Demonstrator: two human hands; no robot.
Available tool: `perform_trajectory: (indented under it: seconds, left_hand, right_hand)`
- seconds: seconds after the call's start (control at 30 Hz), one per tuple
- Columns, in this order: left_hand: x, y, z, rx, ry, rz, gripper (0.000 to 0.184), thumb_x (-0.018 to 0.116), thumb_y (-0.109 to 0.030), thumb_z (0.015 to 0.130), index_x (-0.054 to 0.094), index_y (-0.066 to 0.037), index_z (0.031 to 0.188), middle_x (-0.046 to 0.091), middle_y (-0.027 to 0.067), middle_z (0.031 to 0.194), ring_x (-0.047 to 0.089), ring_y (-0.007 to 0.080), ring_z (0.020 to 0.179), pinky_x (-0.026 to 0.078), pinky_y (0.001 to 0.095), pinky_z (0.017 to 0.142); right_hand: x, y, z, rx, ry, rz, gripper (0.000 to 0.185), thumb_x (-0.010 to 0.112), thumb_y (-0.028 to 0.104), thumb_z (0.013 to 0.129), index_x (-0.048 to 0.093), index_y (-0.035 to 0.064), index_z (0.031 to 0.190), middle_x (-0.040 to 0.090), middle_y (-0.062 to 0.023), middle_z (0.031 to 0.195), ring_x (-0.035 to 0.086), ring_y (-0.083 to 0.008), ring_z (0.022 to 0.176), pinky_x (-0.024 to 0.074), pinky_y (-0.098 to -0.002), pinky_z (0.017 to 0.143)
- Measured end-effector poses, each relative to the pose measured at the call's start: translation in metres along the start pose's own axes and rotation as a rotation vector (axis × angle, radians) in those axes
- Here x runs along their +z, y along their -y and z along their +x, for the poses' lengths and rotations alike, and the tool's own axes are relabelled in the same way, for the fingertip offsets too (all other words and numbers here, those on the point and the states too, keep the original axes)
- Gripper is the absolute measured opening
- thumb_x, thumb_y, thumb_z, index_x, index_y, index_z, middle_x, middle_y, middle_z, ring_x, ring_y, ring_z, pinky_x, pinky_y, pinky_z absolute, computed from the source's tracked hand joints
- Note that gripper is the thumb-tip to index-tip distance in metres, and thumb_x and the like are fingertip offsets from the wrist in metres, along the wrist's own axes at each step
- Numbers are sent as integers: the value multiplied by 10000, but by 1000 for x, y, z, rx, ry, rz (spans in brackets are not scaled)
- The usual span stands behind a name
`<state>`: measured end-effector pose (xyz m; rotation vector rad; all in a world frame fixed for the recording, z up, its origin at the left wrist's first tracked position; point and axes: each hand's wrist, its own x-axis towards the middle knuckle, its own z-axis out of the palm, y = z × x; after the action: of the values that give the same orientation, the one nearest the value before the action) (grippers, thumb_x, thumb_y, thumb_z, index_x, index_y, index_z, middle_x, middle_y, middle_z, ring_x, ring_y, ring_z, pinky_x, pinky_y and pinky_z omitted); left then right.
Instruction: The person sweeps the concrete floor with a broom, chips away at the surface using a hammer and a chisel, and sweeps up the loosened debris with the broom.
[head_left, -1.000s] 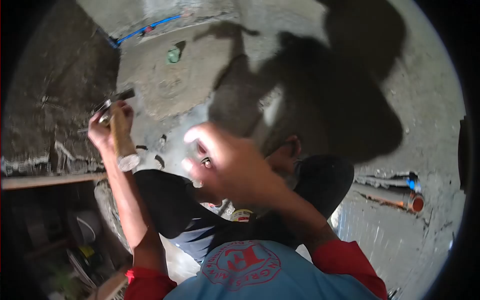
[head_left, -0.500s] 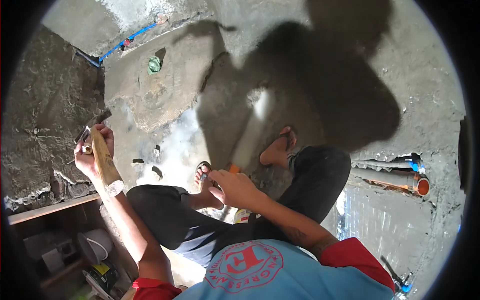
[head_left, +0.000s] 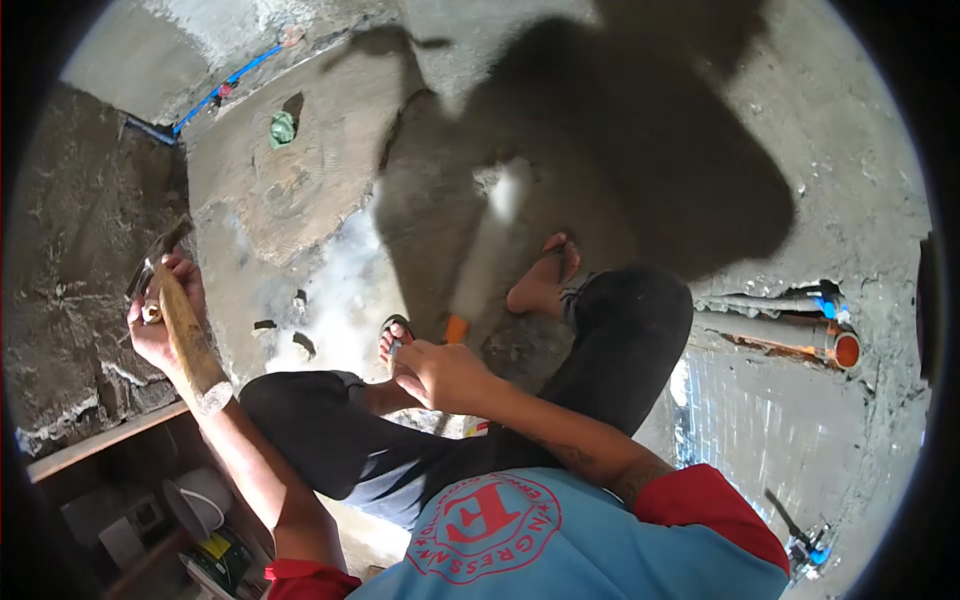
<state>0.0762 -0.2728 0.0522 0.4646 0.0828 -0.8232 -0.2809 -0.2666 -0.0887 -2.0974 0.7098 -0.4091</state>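
Note:
My left hand (head_left: pixel 165 325), at the left, is closed around a hammer near its dark metal head. The hammer's wooden handle (head_left: pixel 186 335) slants down along my wrist, its pale end over my forearm. A small round pale end also shows between the fingers; what it belongs to I cannot make out. My right hand (head_left: pixel 440 377) is closed in front of my knees, above my sandalled foot (head_left: pixel 393 338). A bit of something greyish shows by its fingertips, too small to name. Near that hand an orange pipe piece (head_left: pixel 456 330) stands at the floor.
Broken dark wall (head_left: pixel 90 260) lies at the left, above a wooden shelf (head_left: pixel 105 440) holding a white bucket (head_left: pixel 197 500). Blue pipe (head_left: pixel 225 88) runs along the far corner. A green bundle (head_left: pixel 283 129) sits on the rough floor. At right, an orange-ended pipe (head_left: pixel 846 350) lies in a groove.
The view has shifted slightly, so most things sit a little further left. Both hands keep their grips, and the hammer stays in my left hand.

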Motion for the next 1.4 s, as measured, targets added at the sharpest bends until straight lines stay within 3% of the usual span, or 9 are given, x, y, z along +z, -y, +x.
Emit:
perform_trajectory:
  seconds: [0.1,0.17,0.27,0.37,0.5,0.57,0.77,0.83,1.4]
  left_hand:
    - [-1,-1,-2,6,74,30,583,439,-265,842,351,165,1226,456,236,1079,457,291,950,385,388,797]
    - [-1,-2,-4,21,63,41,563,488,-189,761,369,169,1178,473,278,1069,481,320,959,414,420,836]
    - [3,1,-8,42,58,23,580,472,-215,815,348,164,1237,452,242,1084,459,298,985,391,395,811]
    - [2,2,-10,76,110,47,593,542,-172,741,364,151,1205,457,250,1077,471,305,971,400,398,819]
    - [8,2,-12,30,-1,-37,581,529,-194,731,373,170,1156,472,268,1060,480,310,942,417,415,794]
    - [5,1,-11,50,5,-17,468,552,-144,705,432,126,1069,515,270,1017,527,332,899,448,429,781]
    - [7,3,-13,16,-150,-107,329,477,-212,795,427,57,978,496,228,955,521,322,868,448,429,747]
    - [11,8,-16,78,-177,-52,488,475,-225,790,415,120,1130,481,211,999,502,280,882,431,376,754]
    - [7,4,-14,53,-154,-107,408,463,-225,822,396,71,1095,484,235,1003,504,305,879,440,421,750]
  right_hand:
    - [-5,6,1,24,42,1,196,632,266,889,574,117,1002,623,-132,898,647,-357,777,517,-464,663]
    - [-7,9,0,12,22,-6,208,637,266,886,578,111,1013,627,-137,903,647,-357,785,516,-466,673]
    - [-9,9,0,26,72,2,226,639,269,885,588,100,1026,627,-137,910,644,-357,791,516,-466,682]
    - [-10,8,2,3,67,12,244,645,276,883,597,90,1034,628,-132,915,642,-355,794,514,-460,684]
    - [-7,7,5,-22,94,-1,233,648,268,887,598,86,1025,630,-119,906,638,-346,795,510,-450,692]
    - [-6,6,5,-16,59,16,205,642,244,870,583,93,995,617,-137,901,639,-369,771,523,-467,658]
    - [-7,11,7,-22,59,28,204,644,254,880,569,88,970,610,-129,856,636,-371,735,520,-466,629]
    - [-6,9,8,-11,57,36,201,647,252,880,571,89,969,612,-125,859,636,-370,724,519,-465,623]
    - [-8,10,8,-27,63,17,193,638,245,888,566,86,969,610,-123,850,631,-372,714,518,-470,617]
